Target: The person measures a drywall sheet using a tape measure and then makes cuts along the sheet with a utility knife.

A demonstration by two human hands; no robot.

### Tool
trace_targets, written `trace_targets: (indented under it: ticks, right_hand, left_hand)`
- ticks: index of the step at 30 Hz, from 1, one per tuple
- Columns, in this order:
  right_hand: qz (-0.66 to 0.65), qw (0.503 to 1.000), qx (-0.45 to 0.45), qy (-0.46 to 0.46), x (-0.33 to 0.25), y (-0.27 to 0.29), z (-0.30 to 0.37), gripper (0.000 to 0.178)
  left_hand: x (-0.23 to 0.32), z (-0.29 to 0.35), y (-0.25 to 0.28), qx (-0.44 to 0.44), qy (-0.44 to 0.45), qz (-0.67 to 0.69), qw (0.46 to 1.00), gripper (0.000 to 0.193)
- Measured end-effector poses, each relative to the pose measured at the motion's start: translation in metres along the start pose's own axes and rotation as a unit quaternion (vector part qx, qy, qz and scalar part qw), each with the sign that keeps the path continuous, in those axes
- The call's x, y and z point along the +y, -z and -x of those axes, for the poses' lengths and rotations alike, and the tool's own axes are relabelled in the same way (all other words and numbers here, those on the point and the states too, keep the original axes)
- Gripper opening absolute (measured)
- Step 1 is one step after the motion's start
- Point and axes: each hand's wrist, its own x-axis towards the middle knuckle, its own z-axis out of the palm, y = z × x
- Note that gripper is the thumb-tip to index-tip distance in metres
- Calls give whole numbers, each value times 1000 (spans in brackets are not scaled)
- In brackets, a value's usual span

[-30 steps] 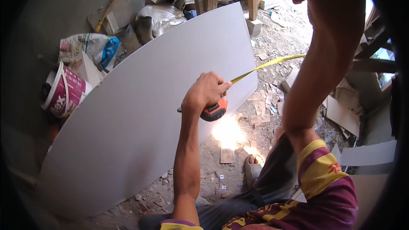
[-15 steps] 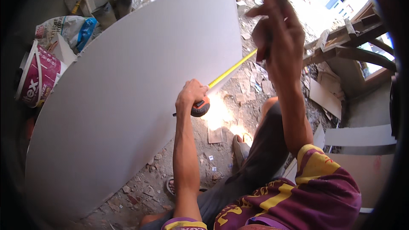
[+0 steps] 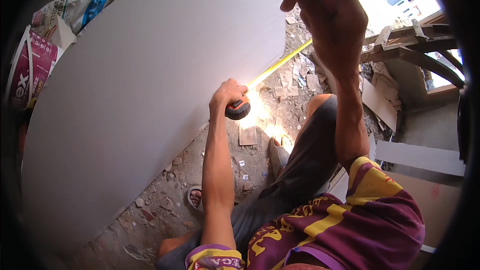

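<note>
My left hand [image 3: 230,94] is closed around an orange and black tape measure [image 3: 238,107] at the near edge of a large pale board [image 3: 135,85]. From it the yellow blade [image 3: 280,66] runs out past the board's right corner, up and to the right, and passes out of sight behind my right forearm and hand. My right hand [image 3: 335,20] is raised near the top of the view, closer to me than the board. Its fingers are curled about a dark, slim thing, mostly hidden and cut off by the frame, whose kind I cannot make out.
A maroon and white bucket [image 3: 37,65] and a printed sack [image 3: 70,12] stand beyond the board's curved left edge. Rubble and broken tile pieces [image 3: 287,82] litter the ground. Wooden framing [image 3: 415,47] and leaning panels [image 3: 420,157] are on the right. My sandalled feet are below the board.
My right hand has risen toward the top edge and looks larger. The view has shifted, so the board sits higher and further left. The left hand keeps its hold on the tape measure.
</note>
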Motion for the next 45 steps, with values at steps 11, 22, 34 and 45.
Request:
trace_targets:
  ticks: [11, 22, 34, 45]
  right_hand:
    - [55, 996, 45, -63, 8, 14, -2, 22]
    - [24, 997, 66, 27, 31, 15, -1, 15]
    - [111, 982, -61, -144, 94, 110, 38, 39]
    - [-205, 731, -466, -456, 132, 79, 123, 23]
  left_hand:
    - [5, 31, 11, -49, 22, 162, 985, 36]
    - [15, 39, 6, -77, 12, 226, 971, 43]
    - [99, 152, 193, -114, -30, 64, 991, 47]
    - [3, 317, 159, -240, 207, 249, 915, 42]
